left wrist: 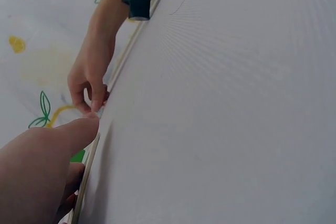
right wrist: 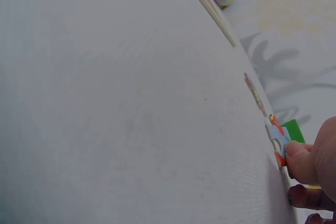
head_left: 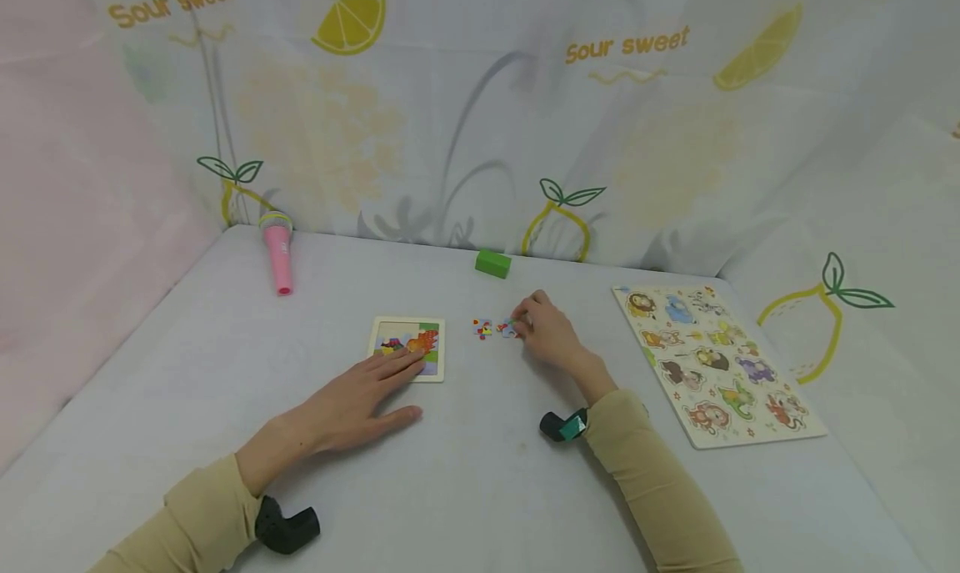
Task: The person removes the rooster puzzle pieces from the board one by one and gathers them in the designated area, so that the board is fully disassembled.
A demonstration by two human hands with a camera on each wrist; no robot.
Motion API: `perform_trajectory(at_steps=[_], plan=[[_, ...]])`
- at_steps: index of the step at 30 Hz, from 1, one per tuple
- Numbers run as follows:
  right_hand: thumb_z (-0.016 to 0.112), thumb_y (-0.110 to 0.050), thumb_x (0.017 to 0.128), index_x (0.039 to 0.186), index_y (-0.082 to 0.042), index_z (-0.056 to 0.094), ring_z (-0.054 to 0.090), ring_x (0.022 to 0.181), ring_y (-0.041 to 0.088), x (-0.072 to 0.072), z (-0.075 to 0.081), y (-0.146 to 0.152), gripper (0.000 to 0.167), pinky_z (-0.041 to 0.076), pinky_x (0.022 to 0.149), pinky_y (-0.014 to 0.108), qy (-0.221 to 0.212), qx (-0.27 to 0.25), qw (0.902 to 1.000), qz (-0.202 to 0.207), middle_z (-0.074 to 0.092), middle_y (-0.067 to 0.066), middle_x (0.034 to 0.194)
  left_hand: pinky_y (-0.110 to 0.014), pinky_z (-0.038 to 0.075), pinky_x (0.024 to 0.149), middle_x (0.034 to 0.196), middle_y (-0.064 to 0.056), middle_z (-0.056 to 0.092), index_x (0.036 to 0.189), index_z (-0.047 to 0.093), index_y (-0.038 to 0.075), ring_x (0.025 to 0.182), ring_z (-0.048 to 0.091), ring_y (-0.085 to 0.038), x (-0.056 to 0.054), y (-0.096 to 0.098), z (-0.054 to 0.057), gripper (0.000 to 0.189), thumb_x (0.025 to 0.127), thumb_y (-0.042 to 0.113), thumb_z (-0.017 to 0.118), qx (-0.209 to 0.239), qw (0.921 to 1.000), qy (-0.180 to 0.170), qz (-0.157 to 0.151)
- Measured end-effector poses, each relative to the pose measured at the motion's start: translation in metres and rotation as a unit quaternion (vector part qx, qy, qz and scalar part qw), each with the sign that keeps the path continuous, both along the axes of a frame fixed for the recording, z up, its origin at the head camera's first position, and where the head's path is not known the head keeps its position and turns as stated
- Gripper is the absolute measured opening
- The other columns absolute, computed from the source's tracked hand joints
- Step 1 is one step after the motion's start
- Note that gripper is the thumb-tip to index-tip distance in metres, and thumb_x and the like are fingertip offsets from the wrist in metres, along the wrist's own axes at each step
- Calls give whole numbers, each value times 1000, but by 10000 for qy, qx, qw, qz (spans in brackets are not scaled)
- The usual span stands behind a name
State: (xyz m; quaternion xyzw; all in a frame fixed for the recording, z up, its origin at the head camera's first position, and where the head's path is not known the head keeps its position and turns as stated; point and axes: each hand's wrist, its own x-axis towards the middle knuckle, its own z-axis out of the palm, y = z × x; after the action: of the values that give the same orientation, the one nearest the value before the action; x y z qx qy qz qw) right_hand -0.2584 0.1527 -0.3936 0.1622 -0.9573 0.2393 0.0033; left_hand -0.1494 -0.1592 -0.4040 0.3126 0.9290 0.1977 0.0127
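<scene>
My left hand lies with outstretched fingers over the lower part of a small square jigsaw tray. Inside its pale frame, a colourful picture shows in part; the fingers hide the rest. To the right, my right hand pinches a light-blue puzzle piece by its edge, thumb on its near face in the right wrist view. Another puzzle piece lies flat on the table just left of it. In the left wrist view, the left thumb stretches above the tray's edge.
Behind the pieces sits a green block. A pink toy microphone lies at the back left. On the right is a large animal puzzle board. A printed cloth hangs along the table's back edge.
</scene>
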Motion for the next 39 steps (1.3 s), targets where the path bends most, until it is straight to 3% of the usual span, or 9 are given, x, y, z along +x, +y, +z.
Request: perform_trajectory(at_steps=[6, 12, 17, 31, 35, 39], plan=[[64, -9, 96, 108, -5, 55, 55, 93, 26, -1, 0, 2, 15, 48, 85, 43, 174, -302, 9994, 31, 57, 11, 112, -55, 28, 119, 161, -3, 35, 154, 41, 15, 148, 33, -34, -1, -1, 1, 70, 99, 57, 52, -30, 10000, -32, 9], [70, -13, 93, 108, -4, 66, 58, 88, 23, -3, 0, 7, 18, 49, 82, 38, 207, -393, 9987, 246, 64, 10, 104, -55, 28, 119, 162, -4, 34, 155, 39, 15, 148, 32, -35, 0, -2, 2, 71, 99, 58, 51, -12, 9999, -107, -2], [74, -15, 90, 99, -7, 71, 56, 81, 21, -4, 2, 9, 13, 46, 77, 35, 188, -244, 9991, 300, 64, 8, 97, -54, 28, 119, 161, -3, 35, 154, 41, 15, 148, 33, -34, 0, -1, 2, 70, 98, 57, 52, 5, 10000, -14, -6], [69, -14, 93, 103, -6, 70, 56, 88, 23, -2, 2, 4, 13, 48, 81, 37, -47, 23, 10000, 72, 62, 8, 101, -55, 29, 118, 160, -4, 38, 154, 41, 15, 146, 36, -34, 1, -1, 2, 70, 98, 56, 53, -90, 10000, 8, 41], [64, -15, 96, 107, -5, 69, 56, 87, 23, -2, 3, 4, 16, 48, 81, 38, -61, -53, 9999, 87, 62, 10, 103, -55, 29, 118, 160, -4, 38, 154, 41, 16, 146, 36, -33, 1, -2, 2, 70, 98, 57, 53, -86, 9999, -23, 53], [55, -15, 103, 116, -3, 66, 57, 86, 25, 0, 8, 0, 21, 48, 82, 40, 201, -400, 9989, 147, 60, 13, 106, -56, 29, 117, 160, -3, 37, 154, 41, 17, 146, 36, -32, 1, -2, 1, 70, 98, 58, 51, -44, 10000, -56, 38]])
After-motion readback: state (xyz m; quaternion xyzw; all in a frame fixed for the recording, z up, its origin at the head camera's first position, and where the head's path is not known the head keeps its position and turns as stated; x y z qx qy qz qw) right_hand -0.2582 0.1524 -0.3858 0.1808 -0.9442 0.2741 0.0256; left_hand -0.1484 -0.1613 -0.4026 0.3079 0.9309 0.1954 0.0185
